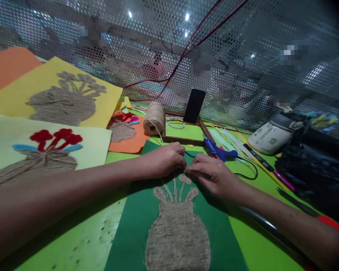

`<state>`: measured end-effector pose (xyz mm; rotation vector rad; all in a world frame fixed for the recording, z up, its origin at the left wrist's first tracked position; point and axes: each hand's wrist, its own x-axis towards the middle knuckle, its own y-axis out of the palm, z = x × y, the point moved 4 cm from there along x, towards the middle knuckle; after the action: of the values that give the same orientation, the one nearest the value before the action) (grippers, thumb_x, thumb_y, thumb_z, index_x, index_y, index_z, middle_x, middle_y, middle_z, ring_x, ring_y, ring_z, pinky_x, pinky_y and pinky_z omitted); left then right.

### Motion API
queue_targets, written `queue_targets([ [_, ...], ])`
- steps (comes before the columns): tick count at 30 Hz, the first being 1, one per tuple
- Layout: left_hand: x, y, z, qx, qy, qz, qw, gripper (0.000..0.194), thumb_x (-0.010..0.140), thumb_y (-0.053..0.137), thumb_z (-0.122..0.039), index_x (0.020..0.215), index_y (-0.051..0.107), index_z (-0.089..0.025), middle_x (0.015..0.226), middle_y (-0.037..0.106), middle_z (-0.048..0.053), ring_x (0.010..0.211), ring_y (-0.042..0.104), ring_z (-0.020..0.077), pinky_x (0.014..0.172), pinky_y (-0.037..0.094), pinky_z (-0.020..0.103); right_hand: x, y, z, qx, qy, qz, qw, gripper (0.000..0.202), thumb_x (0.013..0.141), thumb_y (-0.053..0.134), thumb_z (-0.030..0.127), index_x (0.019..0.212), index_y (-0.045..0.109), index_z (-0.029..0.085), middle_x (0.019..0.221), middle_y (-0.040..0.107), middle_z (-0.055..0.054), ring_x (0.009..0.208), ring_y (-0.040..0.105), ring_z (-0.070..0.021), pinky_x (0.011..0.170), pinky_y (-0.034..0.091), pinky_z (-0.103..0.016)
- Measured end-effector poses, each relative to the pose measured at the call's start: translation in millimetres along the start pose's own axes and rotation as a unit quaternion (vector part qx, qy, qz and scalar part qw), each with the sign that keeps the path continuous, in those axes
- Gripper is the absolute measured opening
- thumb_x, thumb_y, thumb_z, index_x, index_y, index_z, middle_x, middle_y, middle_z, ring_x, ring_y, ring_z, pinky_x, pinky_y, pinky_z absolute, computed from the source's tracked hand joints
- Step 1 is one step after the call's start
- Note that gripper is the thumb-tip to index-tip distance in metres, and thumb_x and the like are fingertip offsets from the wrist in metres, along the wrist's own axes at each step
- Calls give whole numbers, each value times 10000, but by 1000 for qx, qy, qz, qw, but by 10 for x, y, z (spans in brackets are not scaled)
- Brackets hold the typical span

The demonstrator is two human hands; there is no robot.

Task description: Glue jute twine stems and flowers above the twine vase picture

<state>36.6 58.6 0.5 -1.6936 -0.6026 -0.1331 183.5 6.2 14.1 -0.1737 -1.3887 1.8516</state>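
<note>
A green sheet (130, 229) lies before me, bearing a vase shape (177, 233) made of coiled jute twine. Twine stems, leaves and a small twine flower (183, 178) rise from its mouth. Both hands meet over the flowers at the top. My left hand (171, 160) is closed, its fingertips curled down and partly hidden. From the roll of jute twine (154, 116) behind, a strand runs down toward this hand. My right hand (211, 173) pinches at the flower's upper edge, with a bit of twine at its fingertips.
A blue glue gun (217, 150) lies right of the hands, near a black marker (258, 158). Behind are a wooden frame (183, 141) and a leaning phone (194, 105). A white bottle (271, 133), black plastic bag (313, 162) and scissors (299, 203) sit right; a yellow sheet (107, 98) left.
</note>
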Motion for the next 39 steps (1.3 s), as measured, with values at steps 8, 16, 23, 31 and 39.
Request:
queue_targets([
  [8, 0, -14, -19, -6, 2, -3, 1000, 291, 938, 494, -165, 757, 721, -145, 764, 560, 54, 756, 503, 154, 726, 395, 285, -3, 41, 8, -9, -3, 37, 999, 246, 915, 493, 85, 1025, 713, 90, 864, 612, -117, 821, 551, -205, 690, 469, -334],
  [16, -29, 21, 28, -15, -21, -23, 999, 231, 931, 533, -190, 789, 710, -145, 755, 566, 42, 736, 515, 147, 685, 404, 259, -6, 68, 38, -41, -5, 71, 997, 235, 931, 489, 110, 1020, 707, 108, 881, 592, -112, 845, 531, -211, 711, 473, -345],
  [23, -34, 8, 50, 15, -51, -14, 998, 152, 886, 604, -189, 780, 701, -141, 757, 579, 38, 762, 527, 163, 666, 396, 255, 6, 65, 69, -40, 21, 63, 997, 230, 932, 487, 107, 995, 708, 129, 863, 599, -97, 833, 538, -202, 706, 474, -334],
  [31, -38, 0, 38, 28, -50, -3, 998, 188, 903, 572, -192, 771, 697, -146, 762, 569, 39, 755, 518, 158, 661, 388, 252, 8, -6, 78, -16, 30, 23, 999, 221, 900, 497, 75, 945, 707, 128, 839, 616, -85, 818, 561, -189, 708, 465, -320],
  [39, -43, 25, 47, 23, -41, -10, 999, 192, 905, 571, -195, 769, 692, -138, 759, 564, 42, 759, 516, 166, 668, 389, 266, 4, 80, 123, -51, 36, 71, 995, 219, 922, 486, 104, 880, 698, 138, 854, 584, -92, 845, 528, -202, 722, 464, -341],
])
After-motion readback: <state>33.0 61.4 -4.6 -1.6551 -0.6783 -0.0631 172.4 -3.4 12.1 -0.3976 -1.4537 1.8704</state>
